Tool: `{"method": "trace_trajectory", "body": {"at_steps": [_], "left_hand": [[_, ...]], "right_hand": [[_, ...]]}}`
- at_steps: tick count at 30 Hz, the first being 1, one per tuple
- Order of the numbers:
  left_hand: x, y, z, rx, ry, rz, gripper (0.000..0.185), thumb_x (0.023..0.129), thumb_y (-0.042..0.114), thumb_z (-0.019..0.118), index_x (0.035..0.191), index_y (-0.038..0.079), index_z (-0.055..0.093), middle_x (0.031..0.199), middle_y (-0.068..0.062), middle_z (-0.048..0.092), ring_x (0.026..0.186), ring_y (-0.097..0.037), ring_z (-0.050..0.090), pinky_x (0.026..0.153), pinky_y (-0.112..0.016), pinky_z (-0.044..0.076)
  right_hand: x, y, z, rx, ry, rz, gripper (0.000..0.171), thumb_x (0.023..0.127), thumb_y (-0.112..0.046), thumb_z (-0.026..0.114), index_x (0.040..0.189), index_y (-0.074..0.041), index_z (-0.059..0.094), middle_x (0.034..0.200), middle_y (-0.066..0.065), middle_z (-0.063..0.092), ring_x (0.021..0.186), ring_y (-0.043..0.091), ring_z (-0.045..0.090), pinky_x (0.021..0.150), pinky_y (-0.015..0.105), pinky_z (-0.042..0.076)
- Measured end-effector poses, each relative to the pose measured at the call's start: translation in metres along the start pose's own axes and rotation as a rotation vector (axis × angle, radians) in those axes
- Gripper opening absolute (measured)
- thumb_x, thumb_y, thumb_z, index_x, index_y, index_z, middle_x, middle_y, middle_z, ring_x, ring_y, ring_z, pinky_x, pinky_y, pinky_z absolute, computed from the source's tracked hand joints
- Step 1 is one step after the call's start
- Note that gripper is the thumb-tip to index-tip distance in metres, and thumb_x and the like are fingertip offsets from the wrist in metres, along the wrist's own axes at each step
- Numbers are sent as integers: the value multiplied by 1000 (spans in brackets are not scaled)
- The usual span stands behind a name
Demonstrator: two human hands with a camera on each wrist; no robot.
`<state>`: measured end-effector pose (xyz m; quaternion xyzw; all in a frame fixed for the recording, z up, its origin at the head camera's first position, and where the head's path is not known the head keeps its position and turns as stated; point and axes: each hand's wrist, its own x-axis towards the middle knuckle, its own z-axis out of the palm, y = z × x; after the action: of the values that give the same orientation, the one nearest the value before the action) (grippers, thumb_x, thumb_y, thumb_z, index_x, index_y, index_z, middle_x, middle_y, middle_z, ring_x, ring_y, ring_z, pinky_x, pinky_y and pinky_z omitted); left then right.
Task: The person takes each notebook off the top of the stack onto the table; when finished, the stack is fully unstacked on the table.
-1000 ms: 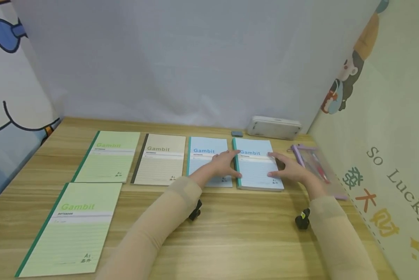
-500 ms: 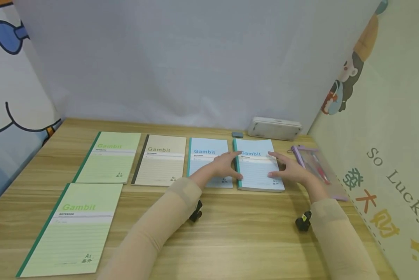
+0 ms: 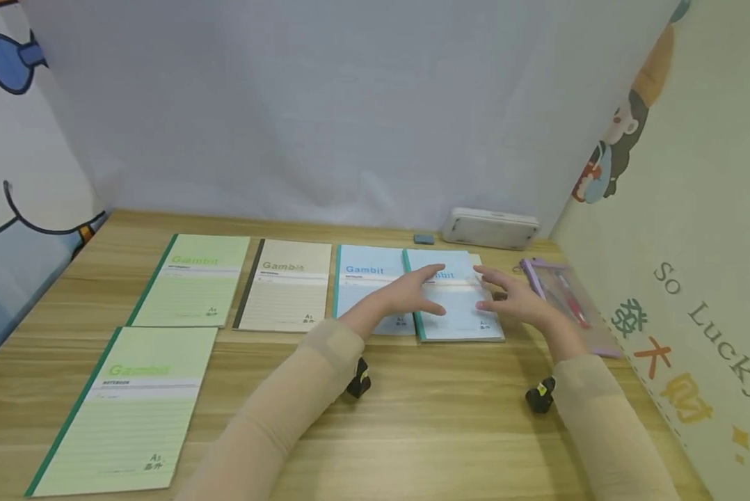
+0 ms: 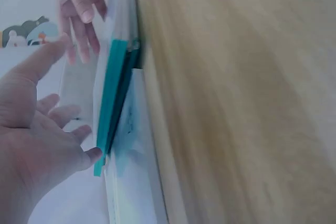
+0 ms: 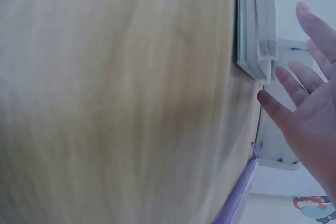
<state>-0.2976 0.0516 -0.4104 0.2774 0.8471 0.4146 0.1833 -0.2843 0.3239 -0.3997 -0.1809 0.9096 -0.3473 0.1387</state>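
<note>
A stack of notebooks lies at the right end of the row; its top one, a light blue Gambit notebook (image 3: 451, 325) with a teal spine (image 4: 111, 82), sits offset to the left. That spine overlaps the right edge of a second blue notebook (image 3: 367, 259). Over its left part, my left hand (image 3: 406, 293) spreads its thumb and fingers. My right hand (image 3: 517, 300) is held at the right side of the stack, fingers apart and fingertips toward the left hand. In the right wrist view, page edges of the stack (image 5: 257, 24) stand in uneven layers beside the right hand (image 5: 310, 103).
Left of the blue ones lie a beige notebook (image 3: 287, 285) and two green notebooks (image 3: 190, 282), one nearer the front. A white case (image 3: 491, 229) and a small grey-blue block (image 3: 424, 239) stand behind. A purple-edged clear pouch (image 3: 569, 299) with pens lies right.
The top blue notebook has slid left over its neighbour, baring a pale strip of the stack at its right. Both hands have shifted slightly, fingers now more raised from the cover.
</note>
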Motion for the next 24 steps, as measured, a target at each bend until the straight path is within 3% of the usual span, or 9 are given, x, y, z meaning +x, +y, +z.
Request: {"method": "trace_trajectory", "body": {"at_steps": [2,6,10,13,18,24], "left_hand": [[0,3,-2,-7,18,-32,88,82,24,74,152,16,21,157,-5,21,143,-24,21,115,-41,21],[-4,0,-7,136,65,-133,87,81,24,75,150,14,24,156,-8,21,143,-28,19,114,-46,20],[-8,-3,-7,261,102,-188,86,80,30,76,149,12,26,155,-11,22,143,-30,20,112,-49,23],[-8,1,-4,254,148,-227,87,78,29,78,148,10,30,152,-13,29,140,-32,25,111,-47,26],[-5,9,2,160,213,-301,87,74,23,81,145,7,34,144,-17,40,134,-34,35,109,-42,32],[2,6,2,49,175,-253,85,78,17,77,148,11,29,148,-13,37,136,-31,35,109,-42,32]], "right_hand": [[-1,-1,-1,23,-10,-22,78,88,-27,67,150,-10,23,155,20,18,140,43,18,108,59,22],[-4,-1,-3,14,-8,-30,77,87,-21,68,149,-4,24,154,23,17,139,45,16,108,60,20],[-7,0,-2,-42,-20,-1,79,86,-24,69,148,-3,25,154,24,17,138,48,17,107,62,19],[-11,3,0,-93,-22,30,79,86,-30,69,149,-8,26,154,22,20,137,48,19,107,63,19],[-11,10,2,-121,-19,21,76,87,-32,68,148,-10,29,152,22,24,135,49,25,107,61,23],[-10,12,-1,-109,-24,11,74,87,-31,68,148,-9,31,152,22,26,134,49,26,107,59,24]]}}
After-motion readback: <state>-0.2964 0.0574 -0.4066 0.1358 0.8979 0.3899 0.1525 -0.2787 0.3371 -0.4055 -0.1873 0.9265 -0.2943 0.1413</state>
